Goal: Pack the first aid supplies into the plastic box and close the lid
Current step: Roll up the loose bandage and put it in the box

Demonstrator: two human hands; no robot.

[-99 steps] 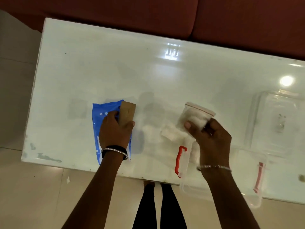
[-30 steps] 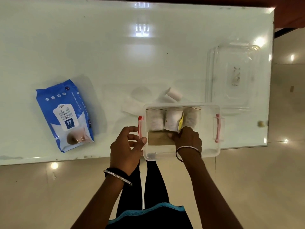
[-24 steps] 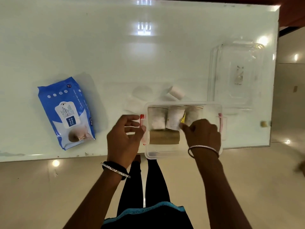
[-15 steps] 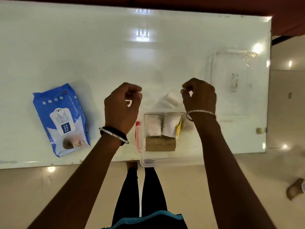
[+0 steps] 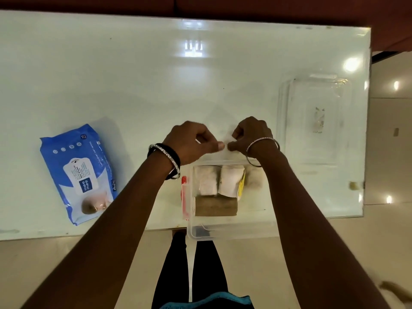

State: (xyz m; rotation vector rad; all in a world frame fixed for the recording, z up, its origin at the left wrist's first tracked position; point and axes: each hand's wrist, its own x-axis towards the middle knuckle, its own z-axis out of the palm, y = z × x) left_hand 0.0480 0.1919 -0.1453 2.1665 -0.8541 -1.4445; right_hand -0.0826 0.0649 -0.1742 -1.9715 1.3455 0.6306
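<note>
A clear plastic box with a red latch overhangs the near edge of the white table. Inside lie two white bandage rolls, a yellow packet and a brown roll. Just beyond the box, my left hand and my right hand meet. Both pinch a small pale white piece between their fingertips; what it is I cannot tell. My right forearm hides the box's right side. The clear lid lies apart at the right.
A blue pack of wet wipes lies at the left near the front edge. A small brownish object sits at the table's right edge. My legs stand below the box, and a red sofa runs along the far side.
Both hands left the box, reached beyond it, and came together over the small white piece. The white roll that lay behind the box is no longer visible.
</note>
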